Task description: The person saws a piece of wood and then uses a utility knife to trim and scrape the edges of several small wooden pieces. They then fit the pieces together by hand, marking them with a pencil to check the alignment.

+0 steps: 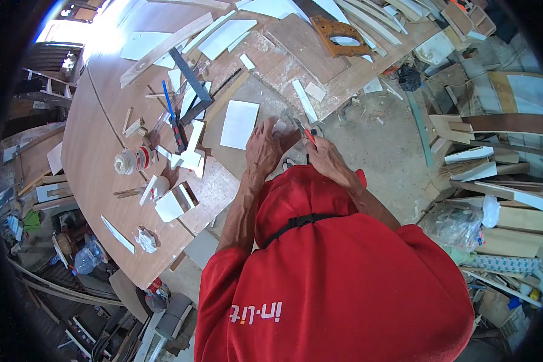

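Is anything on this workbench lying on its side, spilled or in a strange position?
Yes. A white jar with a red band lies tipped on its side on the wooden tabletop, among loose white offcuts. Nothing seems spilled from it. The left hand and right hand work beside a white square panel, which lies flat.

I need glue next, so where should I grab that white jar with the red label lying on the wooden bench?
Probably around the white jar with the red label at its middle, from above: it lies on its side on the wooden bench, its curved flanks exposed, though scraps sit close on its right.
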